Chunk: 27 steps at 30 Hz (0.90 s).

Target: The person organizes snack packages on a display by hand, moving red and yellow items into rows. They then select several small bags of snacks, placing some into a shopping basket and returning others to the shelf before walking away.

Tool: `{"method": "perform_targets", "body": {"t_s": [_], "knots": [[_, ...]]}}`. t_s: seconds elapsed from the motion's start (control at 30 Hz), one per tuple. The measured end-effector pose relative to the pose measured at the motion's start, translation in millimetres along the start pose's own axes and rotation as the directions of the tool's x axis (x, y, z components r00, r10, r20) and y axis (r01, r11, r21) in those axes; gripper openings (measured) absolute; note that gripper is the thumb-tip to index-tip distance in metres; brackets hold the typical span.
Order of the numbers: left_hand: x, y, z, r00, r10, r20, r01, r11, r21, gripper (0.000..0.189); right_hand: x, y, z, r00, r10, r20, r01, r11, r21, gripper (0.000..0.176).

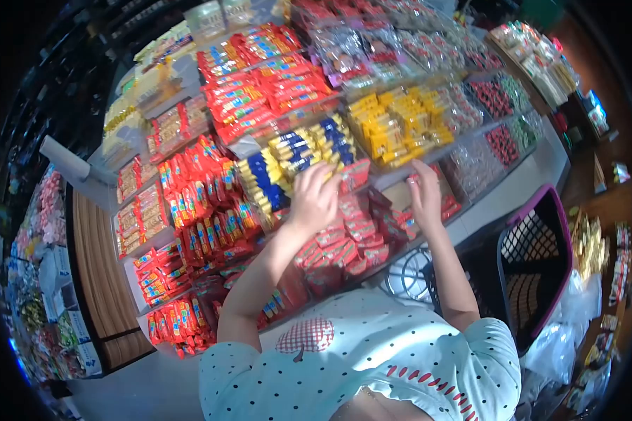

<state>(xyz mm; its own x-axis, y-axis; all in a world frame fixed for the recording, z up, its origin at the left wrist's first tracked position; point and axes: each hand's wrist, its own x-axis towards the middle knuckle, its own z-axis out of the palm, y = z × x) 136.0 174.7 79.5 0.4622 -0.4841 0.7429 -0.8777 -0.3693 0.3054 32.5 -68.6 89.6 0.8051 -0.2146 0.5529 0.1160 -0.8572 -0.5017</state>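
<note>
Centre frame: left hand (314, 200) was on top of the red packets (351, 235), fingers curled down over the heap just below the blue-and-gold packets (295, 151). Whether it actually pinched one, couldn't tell, as the fingertips were hidden. Right hand (425, 195) was further right, fingers straight and spread, lying flat on the same red heap with nothing gripped.

The red packets sat loose in a clear-fronted tray (407, 247) of the display shelf, mid-frame, below the tier with the yellow packets (393, 123). More red bars (189, 189) filled the trays to the left. A black basket with a purple rim (541, 259) stood at the right, near the right forearm.

Handling, as a judgement: the packets looked small, light and film-wrapped, so glossy, slippery and crinkly. The heap was unstacked and likely to slide if pushed. The contents were probably crushable, so a light squeeze only. Best hold was a pinch across the short width or on a sealed end flap, or scooping several with a cupped palm.
</note>
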Motion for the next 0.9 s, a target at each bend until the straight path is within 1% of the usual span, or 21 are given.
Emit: {"method": "perform_targets", "body": {"t_s": [0.03, 0.1, 0.13, 0.17, 0.23, 0.3, 0.33, 0.37, 0.43, 0.47, 0.5, 0.57, 0.63, 0.7, 0.77, 0.8, 0.83, 0.87, 0.9], "knots": [[-4, 18, 9, 0.998, 0.044, 0.045, -0.041, 0.997, -0.071, 0.029, -20, 6, -12, 0.998, 0.055, -0.037, -0.056, 0.998, -0.014, 0.033], [-16, 52, 33, 0.990, 0.101, 0.102, -0.076, 0.971, -0.226, 0.028, -50, 19, -28, 0.985, 0.135, -0.107, -0.143, 0.987, -0.072, 0.030], [-20, 65, 44, 0.982, 0.141, 0.128, -0.098, 0.949, -0.299, 0.027, -65, 26, -34, 0.968, 0.215, -0.131, -0.224, 0.972, -0.063, 0.027], [-26, 79, 56, 0.977, 0.148, 0.151, -0.082, 0.924, -0.374, 0.026, -78, 31, -37, 0.948, 0.279, -0.151, -0.289, 0.956, -0.055, 0.025], [-38, 100, 75, 0.956, 0.163, 0.245, -0.035, 0.890, -0.454, 0.026, -99, 27, -43, 0.899, 0.413, -0.146, -0.421, 0.906, -0.031, 0.023], [-48, 115, 93, 0.943, 0.171, 0.285, 0.000, 0.857, -0.516, 0.025, -122, 29, -42, 0.894, 0.427, -0.137, -0.437, 0.899, -0.045, 0.023], [-53, 121, 100, 0.943, 0.183, 0.277, -0.013, 0.855, -0.519, 0.022, -134, 32, -41, 0.888, 0.435, -0.148, -0.447, 0.893, -0.060, 0.023], [-58, 123, 105, 0.940, 0.173, 0.293, 0.006, 0.852, -0.523, 0.022, -145, 34, -40, 0.874, 0.468, -0.128, -0.476, 0.878, -0.043, 0.023], [-65, 130, 119, 0.904, 0.147, 0.401, 0.090, 0.852, -0.516, 0.019, -163, 34, -39, 0.855, 0.513, -0.075, -0.517, 0.855, -0.052, 0.023], [-68, 132, 126, 0.878, 0.121, 0.463, 0.145, 0.855, -0.498, 0.023, -177, 43, -36, 0.868, 0.492, -0.063, -0.496, 0.863, -0.095, 0.023], [-70, 132, 134, 0.872, 0.112, 0.477, 0.153, 0.863, -0.482, 0.024, -181, 43, -37, 0.860, 0.509, -0.035, -0.510, 0.857, -0.079, 0.025], [-65, 133, 145, 0.872, 0.068, 0.485, 0.169, 0.888, -0.427, 0.023, -193, 49, -36, 0.845, 0.534, -0.018, -0.533, 0.840, -0.105, 0.027], [-56, 131, 158, 0.877, 0.047, 0.479, 0.181, 0.890, -0.419, 0.022, -202, 58, -35, 0.853, 0.522, -0.027, -0.519, 0.841, -0.154, 0.028], [-42, 130, 171, 0.886, 0.025, 0.463, 0.160, 0.921, -0.356, 0.021, -209, 71, -36, 0.843, 0.538, -0.023, -0.534, 0.829, -0.167, 0.030], [-26, 129, 183, 0.836, -0.008, 0.549, 0.176, 0.951, -0.253, 0.021, -207, 78, -38, 0.817, 0.576, -0.013, -0.573, 0.810, -0.120, 0.031], [-18, 130, 189, 0.826, -0.006, 0.564, 0.166, 0.959, -0.232, 0.021, -205, 83, -38, 0.808, 0.589, -0.021, -0.587, 0.801, -0.118, 0.031], [-12, 130, 197, 0.808, 0.018, 0.589, 0.119, 0.974, -0.192, 0.024, -201, 88, -37, 0.824, 0.566, -0.030, -0.564, 0.815, -0.133, 0.030], [-6, 133, 207, 0.748, 0.003, 0.664, 0.137, 0.978, -0.159, 0.026, -197, 94, -35, 0.840, 0.541, -0.038, -0.540, 0.829, -0.146, 0.030], [-1, 135, 218, 0.680, -0.014, 0.733, 0.152, 0.981, -0.122, 0.028, -189, 101, -34, 0.834, 0.550, -0.043, -0.550, 0.823, -0.141, 0.030]]}}
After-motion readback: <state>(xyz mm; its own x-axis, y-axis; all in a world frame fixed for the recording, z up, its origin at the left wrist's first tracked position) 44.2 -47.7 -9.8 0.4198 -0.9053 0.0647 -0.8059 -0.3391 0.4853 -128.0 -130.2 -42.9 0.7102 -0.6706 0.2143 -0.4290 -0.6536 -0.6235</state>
